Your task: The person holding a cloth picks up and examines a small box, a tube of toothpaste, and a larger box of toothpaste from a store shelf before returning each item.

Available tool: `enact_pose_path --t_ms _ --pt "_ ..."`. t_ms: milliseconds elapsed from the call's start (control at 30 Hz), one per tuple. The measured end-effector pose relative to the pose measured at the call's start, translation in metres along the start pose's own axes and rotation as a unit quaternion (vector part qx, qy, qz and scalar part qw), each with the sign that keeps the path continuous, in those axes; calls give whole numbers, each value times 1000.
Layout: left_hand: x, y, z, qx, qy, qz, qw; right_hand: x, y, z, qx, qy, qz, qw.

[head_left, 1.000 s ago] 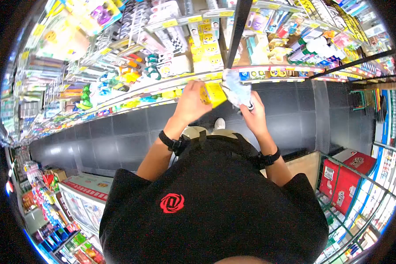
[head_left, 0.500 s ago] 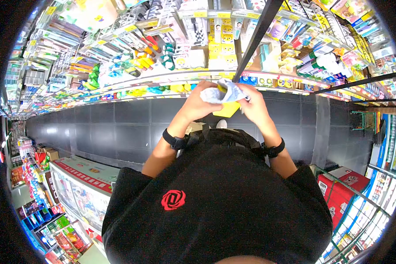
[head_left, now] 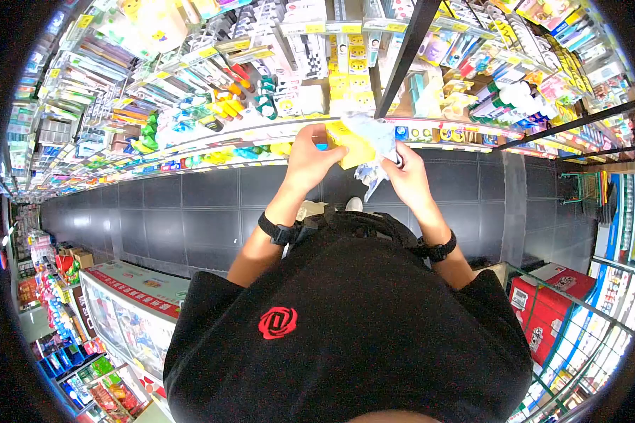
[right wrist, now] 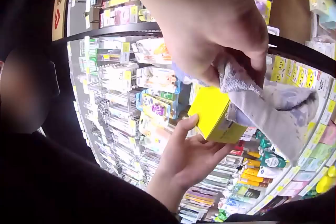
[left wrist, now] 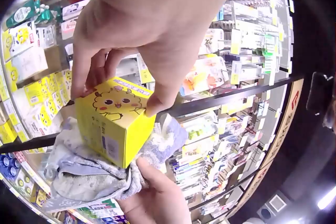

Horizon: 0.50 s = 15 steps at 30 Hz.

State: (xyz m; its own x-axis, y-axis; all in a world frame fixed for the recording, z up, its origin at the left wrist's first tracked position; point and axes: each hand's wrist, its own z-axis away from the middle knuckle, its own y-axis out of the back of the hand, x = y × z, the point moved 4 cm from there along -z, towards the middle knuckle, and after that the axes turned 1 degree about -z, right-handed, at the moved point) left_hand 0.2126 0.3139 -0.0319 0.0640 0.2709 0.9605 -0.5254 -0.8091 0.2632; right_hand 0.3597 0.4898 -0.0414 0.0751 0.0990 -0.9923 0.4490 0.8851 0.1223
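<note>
A yellow box [left wrist: 113,119] with a cartoon face is pinched between the thumb and fingers of my left hand [left wrist: 142,35]. My right hand [right wrist: 220,29] grips a bunched, pale blue-grey patterned cloth [right wrist: 268,108], which lies against the box. In the head view my left hand [head_left: 309,161] is on the left of the box [head_left: 351,144] and my right hand [head_left: 410,178] is on the right with the cloth [head_left: 377,134], part of which hangs below the box. The left wrist view has the cloth [left wrist: 89,176] under and around the lower box.
Shelves [head_left: 261,127] packed with bottles, toothbrush-like packs and yellow boxes stand in front. A black post [head_left: 406,63] divides them. Dark floor tiles [head_left: 190,187] lie below. A white chest [head_left: 130,303] is behind on the left, a red box [head_left: 543,310] and wire rack on the right.
The cloth, held up between both hands half a second ago, now hangs from my right hand beside and below the box. My left hand has moved slightly left, with the box more exposed.
</note>
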Motion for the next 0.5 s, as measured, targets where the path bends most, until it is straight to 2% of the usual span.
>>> enact_pose_path --t_ms 67,133,167,200,233,300,333,400,433,500 --pt "6 -2 2 6 14 -19 1000 -9 -1 4 8 -18 21 1000" --pt "1 -3 4 14 29 -37 999 -36 0 7 58 40 86 994" --pt "-6 -4 3 12 19 -27 999 -41 -1 5 56 42 88 994" --pt "-12 -5 3 10 8 -17 1000 -56 -5 5 46 170 185 967" --pt "-18 -4 3 11 8 -16 1000 -66 -12 8 33 292 277 915" --pt "-26 -4 2 -31 -59 51 996 -68 -20 9 10 309 296 904" --pt "-38 -4 0 -29 -59 52 996 -70 -25 11 -16 322 291 901" --pt "-63 -8 -4 -41 10 207 978 -71 -29 14 -47 334 301 892" --pt "-41 -4 -2 -39 9 207 977 -72 -28 15 -48 335 301 892" --pt "8 3 9 -56 219 163 960 -74 -26 18 -99 369 309 871"
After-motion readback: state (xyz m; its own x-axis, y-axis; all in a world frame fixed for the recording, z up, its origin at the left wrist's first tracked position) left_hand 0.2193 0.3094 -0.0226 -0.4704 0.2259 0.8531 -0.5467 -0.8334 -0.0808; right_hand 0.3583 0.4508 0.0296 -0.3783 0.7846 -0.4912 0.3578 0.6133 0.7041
